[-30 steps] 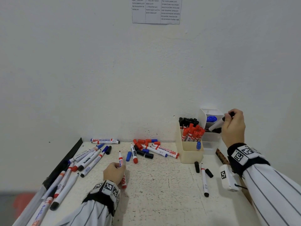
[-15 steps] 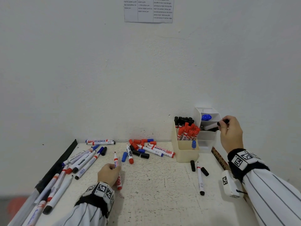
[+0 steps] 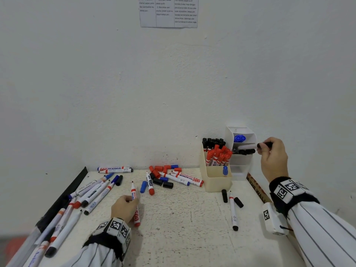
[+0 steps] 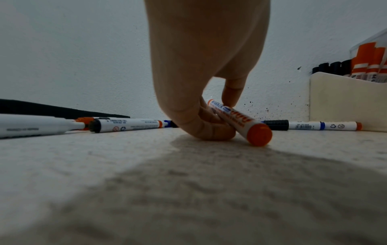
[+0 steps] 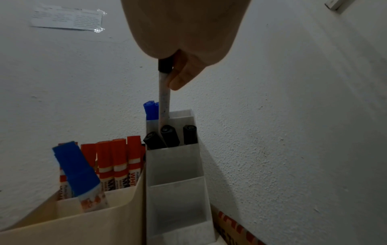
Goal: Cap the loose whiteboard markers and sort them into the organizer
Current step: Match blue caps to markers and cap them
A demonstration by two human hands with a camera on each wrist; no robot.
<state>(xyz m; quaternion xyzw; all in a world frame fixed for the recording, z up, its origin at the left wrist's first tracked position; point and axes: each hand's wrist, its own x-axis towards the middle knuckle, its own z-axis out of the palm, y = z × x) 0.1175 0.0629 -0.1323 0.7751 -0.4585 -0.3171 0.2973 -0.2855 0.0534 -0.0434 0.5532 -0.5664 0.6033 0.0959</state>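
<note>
Two grips clamped: right hand (image 3: pixel 273 158) on black-capped marker (image 5: pixel 163 92), left hand (image 3: pixel 124 208) on red marker (image 4: pixel 240 121).

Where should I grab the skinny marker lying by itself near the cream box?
Pinch the thin marker around the middle of its white barrel, coming from straight above. It lies flat on the table, uncapped tip toward the cream box, so the middle probably balances it and keeps fingers off the ink.

Two organizers are standing at the tabletop's back right corner: one cream organizer (image 3: pixel 215 182), one white organizer (image 3: pixel 239 166). White one's carrying two blue-capped markers (image 3: pixel 239 138) and three black-capped markers (image 5: pixel 170 137). Two loose black caps (image 3: pixel 224 195) are lying by one uncapped marker (image 3: pixel 233 212). Left hand (image 3: pixel 124 208) is gripping one red marker (image 3: pixel 134 197), right hand (image 3: pixel 273 160) one black marker (image 3: pixel 247 146).
</note>
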